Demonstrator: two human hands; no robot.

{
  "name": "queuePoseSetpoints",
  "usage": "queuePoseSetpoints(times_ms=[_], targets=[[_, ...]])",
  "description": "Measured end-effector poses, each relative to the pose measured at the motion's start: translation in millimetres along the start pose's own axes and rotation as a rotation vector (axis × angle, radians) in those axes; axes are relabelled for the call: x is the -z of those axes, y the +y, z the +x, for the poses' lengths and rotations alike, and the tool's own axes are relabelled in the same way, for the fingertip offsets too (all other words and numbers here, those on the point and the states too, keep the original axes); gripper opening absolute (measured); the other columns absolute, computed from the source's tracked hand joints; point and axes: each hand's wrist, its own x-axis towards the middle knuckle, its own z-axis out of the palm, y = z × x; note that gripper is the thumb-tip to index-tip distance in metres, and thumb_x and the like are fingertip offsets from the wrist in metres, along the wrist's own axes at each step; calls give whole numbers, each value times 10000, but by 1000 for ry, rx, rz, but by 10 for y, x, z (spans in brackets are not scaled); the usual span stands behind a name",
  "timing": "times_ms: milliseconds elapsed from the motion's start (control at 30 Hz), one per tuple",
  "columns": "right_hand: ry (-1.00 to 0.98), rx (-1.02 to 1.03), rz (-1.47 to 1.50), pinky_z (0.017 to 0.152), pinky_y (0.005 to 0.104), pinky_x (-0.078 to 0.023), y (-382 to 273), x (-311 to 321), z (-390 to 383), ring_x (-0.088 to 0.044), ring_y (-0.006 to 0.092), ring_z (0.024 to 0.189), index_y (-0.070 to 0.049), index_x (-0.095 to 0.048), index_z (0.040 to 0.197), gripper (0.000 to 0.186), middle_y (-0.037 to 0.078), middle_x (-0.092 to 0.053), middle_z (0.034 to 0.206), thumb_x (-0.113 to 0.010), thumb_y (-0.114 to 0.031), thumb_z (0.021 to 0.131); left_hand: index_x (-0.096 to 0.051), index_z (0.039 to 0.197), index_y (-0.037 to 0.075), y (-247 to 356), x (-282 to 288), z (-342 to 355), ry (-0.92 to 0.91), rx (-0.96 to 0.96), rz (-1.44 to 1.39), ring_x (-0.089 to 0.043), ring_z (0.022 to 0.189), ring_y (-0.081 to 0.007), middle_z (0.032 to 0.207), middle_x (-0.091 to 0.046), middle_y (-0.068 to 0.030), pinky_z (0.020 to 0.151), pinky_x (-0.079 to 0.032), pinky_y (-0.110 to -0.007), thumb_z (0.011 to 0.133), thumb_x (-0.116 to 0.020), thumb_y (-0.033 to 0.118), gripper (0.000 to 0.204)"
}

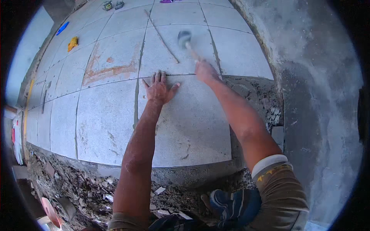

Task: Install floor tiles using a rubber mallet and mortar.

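Grips a mallet [185,40] by its pale handle, right hand [206,71] wrapped around the lower end, over the far tile [162,57] straight ahead. Shows only a smeared mallet head, dark at one side; perhaps touching the tile, perhaps just above it. Rests the left hand [158,90] palm down on the near tile [196,119], fingers spread wide, fingertips crossing the joint between the two. Hides part of the near tile's left edge under the left forearm [140,142]. Has a thin stick [162,37] lying left of the mallet, across another joint. Farther left, includes a tile smeared with a reddish-brown stain [110,72], then a yellow thing [72,44] and a blue thing [62,28], both too small to identify. Cuts off a purple thing [167,1] at the top. Bounds the near tile with grey mortar [244,88] beyond its right corner and rubble [88,188] below, partly covered by the arms.
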Motion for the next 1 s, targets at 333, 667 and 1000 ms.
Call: queuePoseSetpoints(times_ms=[333,667,1000], targets=[[99,157,136,739,574,-545,197,-97,-73,-697,470,859,-59,-554,1063,367,245,-708,891,-434,-406,1062,-267,1618,105,-70,20,5,-34,41,-21,-205,1563,-255,1688,-250,-79,1208,-49,-707,934,-378,783,969],[4,63,-177,781,597,-528,191,-109,247,-685,486,928,-24,-534,1064,363,281,-692,958,-458,-378,1050,-270,1613,90,-86,-71,28,9,9,-55,-212,1556,-293,1682,-250,-108,1207,-23,-713,911,-406,805,1012],[151,82,34,842,579,-544,475,-138,65,-678,491,1004,-16,-563,1146,442,288,-693,1025,-434,-428,1050,-260,1617,100,-150,-71,-32,19,1,-62,-205,1561,-290,1689,-233,-104,1210,-27,-708,897,-393,828,1032]])
